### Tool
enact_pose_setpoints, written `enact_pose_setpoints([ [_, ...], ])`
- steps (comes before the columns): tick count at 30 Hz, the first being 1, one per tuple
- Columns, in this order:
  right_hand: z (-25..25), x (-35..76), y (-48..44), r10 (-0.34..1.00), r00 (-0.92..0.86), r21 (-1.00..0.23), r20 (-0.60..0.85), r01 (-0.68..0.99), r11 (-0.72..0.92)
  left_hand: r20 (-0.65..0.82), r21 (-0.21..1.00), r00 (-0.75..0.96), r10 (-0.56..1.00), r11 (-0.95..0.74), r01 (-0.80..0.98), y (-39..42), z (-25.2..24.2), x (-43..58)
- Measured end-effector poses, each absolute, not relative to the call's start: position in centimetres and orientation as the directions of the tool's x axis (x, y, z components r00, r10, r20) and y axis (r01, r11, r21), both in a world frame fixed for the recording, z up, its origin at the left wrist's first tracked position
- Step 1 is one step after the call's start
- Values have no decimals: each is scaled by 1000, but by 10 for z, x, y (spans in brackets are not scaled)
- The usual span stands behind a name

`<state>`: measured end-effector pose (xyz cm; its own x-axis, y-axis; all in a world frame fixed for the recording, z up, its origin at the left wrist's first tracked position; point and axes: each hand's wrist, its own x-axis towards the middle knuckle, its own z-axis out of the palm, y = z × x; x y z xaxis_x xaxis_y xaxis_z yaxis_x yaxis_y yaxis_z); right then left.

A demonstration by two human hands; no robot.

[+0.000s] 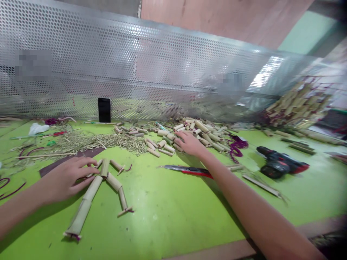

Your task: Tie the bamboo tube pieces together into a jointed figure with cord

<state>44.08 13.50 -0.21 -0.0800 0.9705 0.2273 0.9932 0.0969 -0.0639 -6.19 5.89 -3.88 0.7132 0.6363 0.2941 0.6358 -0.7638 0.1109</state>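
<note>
You've got a lime-green table (168, 216) before you, brown trim (214, 251) on its near edge; along the far edge stands a perforated metal screen (173, 61), white glare (265, 74) blazing toward its right end, a pinkish wall (211, 16) showing above.

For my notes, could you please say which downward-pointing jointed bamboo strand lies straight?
The left pale jointed bamboo strand, ending lower in view; the right pale bamboo strand bends midway.
</note>
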Motion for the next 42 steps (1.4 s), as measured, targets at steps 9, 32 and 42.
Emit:
enact_pose_setpoints([
  [9, -15, 437, 141, 965, -190, -57, 183, 977, 203, 314, 139, 690, 652, -751, 646, 58, -42, -61],
  [32, 17, 400, 123, 795, 32, -337, 605, 915, 221, 327, 213, 541, 775, -619, 756, 55, -35, -46],
  [42, 17, 244, 115, 895, -425, -760, -134, 624, 182, 233, 300, 626, 744, -668, 682, 49, -27, -42],
])
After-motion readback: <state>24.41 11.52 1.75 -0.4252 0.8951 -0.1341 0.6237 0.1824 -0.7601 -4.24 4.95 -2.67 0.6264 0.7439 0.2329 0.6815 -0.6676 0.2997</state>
